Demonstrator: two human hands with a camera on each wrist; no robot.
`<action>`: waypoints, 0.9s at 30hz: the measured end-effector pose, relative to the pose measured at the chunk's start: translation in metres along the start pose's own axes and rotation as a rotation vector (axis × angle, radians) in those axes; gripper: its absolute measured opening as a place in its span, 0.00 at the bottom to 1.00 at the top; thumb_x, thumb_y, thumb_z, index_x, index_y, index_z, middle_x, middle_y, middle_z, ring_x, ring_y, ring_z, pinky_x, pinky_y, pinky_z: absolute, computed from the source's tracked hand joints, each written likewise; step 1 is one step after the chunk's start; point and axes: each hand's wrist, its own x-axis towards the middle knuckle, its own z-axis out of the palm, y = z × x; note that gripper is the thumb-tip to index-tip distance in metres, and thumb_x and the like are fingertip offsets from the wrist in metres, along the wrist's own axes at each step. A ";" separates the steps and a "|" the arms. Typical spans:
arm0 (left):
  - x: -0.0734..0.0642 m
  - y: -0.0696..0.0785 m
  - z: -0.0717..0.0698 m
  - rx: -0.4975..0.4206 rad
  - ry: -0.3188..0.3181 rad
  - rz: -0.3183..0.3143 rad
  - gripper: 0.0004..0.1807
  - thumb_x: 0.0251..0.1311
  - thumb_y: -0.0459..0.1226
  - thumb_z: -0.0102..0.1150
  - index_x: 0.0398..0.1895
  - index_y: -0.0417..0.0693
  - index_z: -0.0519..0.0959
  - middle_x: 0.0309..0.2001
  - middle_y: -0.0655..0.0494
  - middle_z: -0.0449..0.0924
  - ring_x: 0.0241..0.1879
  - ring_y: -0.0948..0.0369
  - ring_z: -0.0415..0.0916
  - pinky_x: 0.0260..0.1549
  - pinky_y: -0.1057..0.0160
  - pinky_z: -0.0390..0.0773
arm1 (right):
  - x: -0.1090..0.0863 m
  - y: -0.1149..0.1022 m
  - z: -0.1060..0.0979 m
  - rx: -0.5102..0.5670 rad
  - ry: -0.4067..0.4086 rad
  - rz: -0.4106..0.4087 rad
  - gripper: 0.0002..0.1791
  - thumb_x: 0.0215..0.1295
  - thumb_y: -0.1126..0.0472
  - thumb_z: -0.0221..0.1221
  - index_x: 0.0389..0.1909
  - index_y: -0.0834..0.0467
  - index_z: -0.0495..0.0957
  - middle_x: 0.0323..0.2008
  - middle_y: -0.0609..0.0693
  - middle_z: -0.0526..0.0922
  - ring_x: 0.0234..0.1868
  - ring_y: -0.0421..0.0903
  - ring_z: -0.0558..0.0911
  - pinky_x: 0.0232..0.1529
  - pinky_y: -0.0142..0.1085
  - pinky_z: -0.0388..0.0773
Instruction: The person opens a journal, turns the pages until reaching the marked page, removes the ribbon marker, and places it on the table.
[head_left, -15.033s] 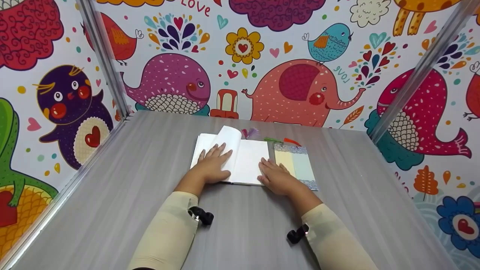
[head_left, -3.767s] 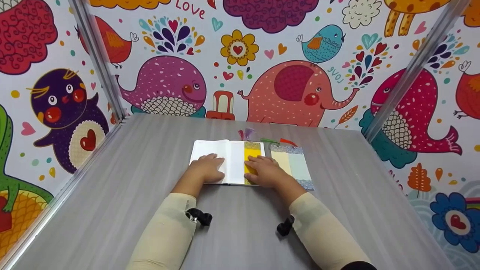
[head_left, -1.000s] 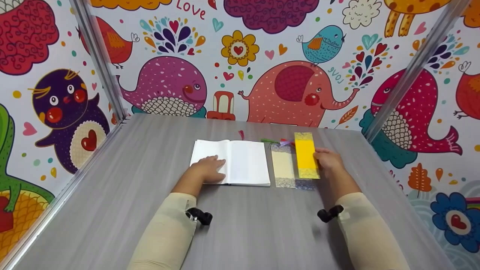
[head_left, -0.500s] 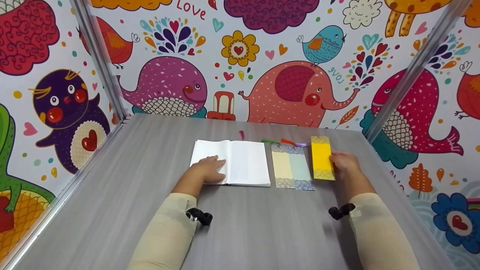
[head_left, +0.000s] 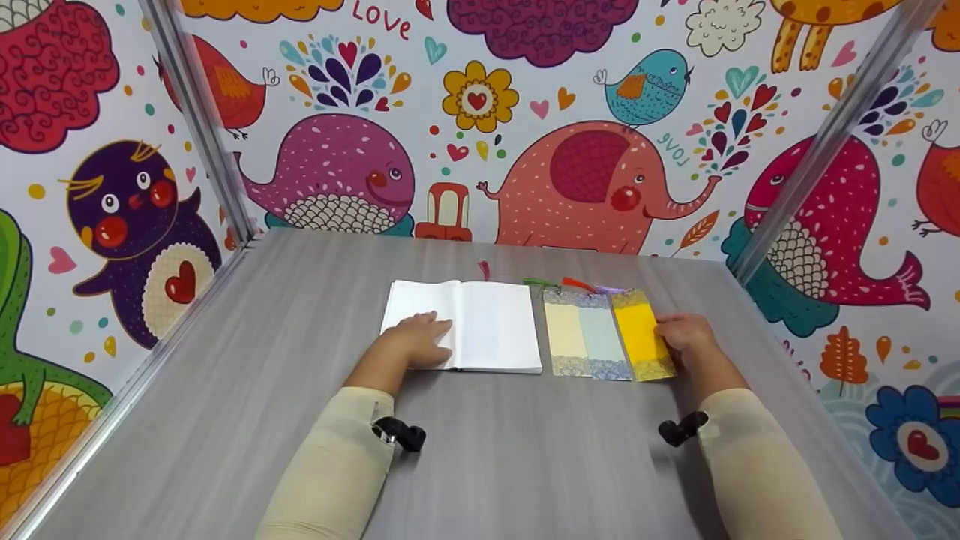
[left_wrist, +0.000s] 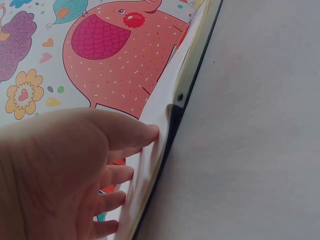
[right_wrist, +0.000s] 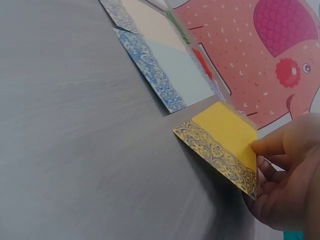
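Observation:
An open book with blank white pages [head_left: 499, 326] lies on the grey table. My left hand [head_left: 415, 340] rests flat on its left page, fingers spread; the left wrist view shows the thumb and fingertips [left_wrist: 151, 132] on the paper. With thumb and fingers, my right hand [head_left: 688, 336] pinches the right edge of a yellow bookmark [head_left: 641, 335] with patterned ends. In the right wrist view that bookmark [right_wrist: 225, 135] is tilted, its held edge raised over the table. To its left lie a pale blue bookmark [head_left: 600, 334] and a cream bookmark [head_left: 564, 330], side by side.
Green [head_left: 540, 283], red [head_left: 577, 284] and purple tassels [head_left: 609, 289] lie behind the bookmarks. A pink tassel [head_left: 484, 270] sticks out behind the book. Patterned walls with metal posts [head_left: 214, 127] border the grey table [head_left: 517, 450].
The yellow bookmark was taken off the book's right page and carried right, past the pale bookmarks, then lowered beside the blue one. Earlier, a page was turned. Lately the left hand stays put.

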 end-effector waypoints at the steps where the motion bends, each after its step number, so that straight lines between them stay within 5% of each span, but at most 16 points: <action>1: 0.000 0.000 0.000 0.001 0.000 -0.001 0.40 0.69 0.50 0.55 0.84 0.56 0.63 0.87 0.45 0.55 0.86 0.40 0.50 0.82 0.34 0.56 | -0.001 0.000 0.001 -0.004 0.001 -0.003 0.25 0.82 0.57 0.57 0.75 0.56 0.73 0.71 0.61 0.76 0.59 0.57 0.80 0.70 0.47 0.81; 27: -0.003 0.001 -0.002 -0.028 -0.007 -0.017 0.39 0.70 0.50 0.55 0.84 0.58 0.63 0.87 0.47 0.53 0.87 0.41 0.49 0.82 0.34 0.55 | -0.004 0.003 0.003 -0.094 0.017 -0.081 0.29 0.84 0.51 0.53 0.76 0.63 0.70 0.70 0.64 0.75 0.59 0.56 0.79 0.69 0.46 0.81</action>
